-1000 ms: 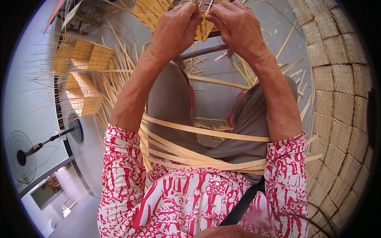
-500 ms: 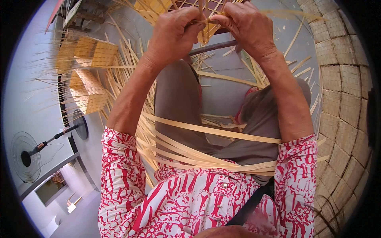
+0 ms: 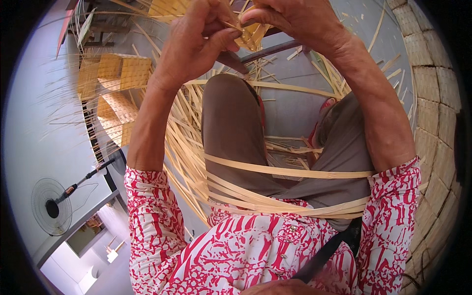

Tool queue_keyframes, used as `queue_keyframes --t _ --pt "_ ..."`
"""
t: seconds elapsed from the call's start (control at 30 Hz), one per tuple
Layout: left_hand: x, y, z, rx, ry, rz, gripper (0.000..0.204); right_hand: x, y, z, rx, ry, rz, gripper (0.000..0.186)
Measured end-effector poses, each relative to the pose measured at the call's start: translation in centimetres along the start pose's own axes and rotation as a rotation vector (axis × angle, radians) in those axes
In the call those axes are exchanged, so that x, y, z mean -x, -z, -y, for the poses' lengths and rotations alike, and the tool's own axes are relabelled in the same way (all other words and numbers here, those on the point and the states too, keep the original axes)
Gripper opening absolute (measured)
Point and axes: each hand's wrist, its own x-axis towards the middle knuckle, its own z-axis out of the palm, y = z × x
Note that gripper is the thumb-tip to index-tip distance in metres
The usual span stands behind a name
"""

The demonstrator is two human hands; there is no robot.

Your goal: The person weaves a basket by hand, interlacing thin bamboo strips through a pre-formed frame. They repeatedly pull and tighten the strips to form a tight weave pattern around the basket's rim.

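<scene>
Both my hands are raised at the top edge of the view, close together over a piece of woven bamboo [image 3: 254, 35]. My left hand [image 3: 196, 46] is closed, a thin bamboo strip [image 3: 230, 24] pinched between thumb and fingers. Just to its right, my right hand [image 3: 300, 22] has its thumb pressed toward its fingers at the edge of the same work; the upper part of this hand is cut off by the frame. Several pale flat bamboo strips [image 3: 290, 172] lie across my lap.
Woven bamboo baskets [image 3: 115, 115] with long loose ends stand at the left. A heap of strips [image 3: 184, 147] lies beside my left leg. A dark bar [image 3: 270, 50] crosses beyond my knees. Stacked woven bundles [image 3: 427, 113] line the right side. A fan [image 3: 51, 206] stands far left.
My hands have shifted up and left in the view and come slightly apart at the woven piece. The surroundings have slid a little to the right as the view turned.
</scene>
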Motion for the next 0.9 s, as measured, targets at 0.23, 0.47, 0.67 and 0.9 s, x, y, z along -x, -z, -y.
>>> queue_keyframes --t 0.23,0.47,0.67,0.9 --pt "-0.7 1.0 -0.4 -0.048 0.095 0.027 0.023 -1.0 0.4 -0.2 -0.023 -0.031 -0.024 0.037" --pt "-1.0 -1.1 -0.4 -0.227 0.203 -0.357 0.014 -1.1 0.5 0.6 -0.011 -0.218 -0.294 0.029" --pt "-0.6 -0.8 1.7 -0.208 0.199 -0.401 0.009 0.8 -1.9 1.5 -1.247 -1.193 -0.120 0.020" --pt "-0.6 -0.6 1.9 -0.150 0.199 -0.417 0.011 -0.1 -3.1 -0.9 -2.072 -1.373 -0.652 0.020"
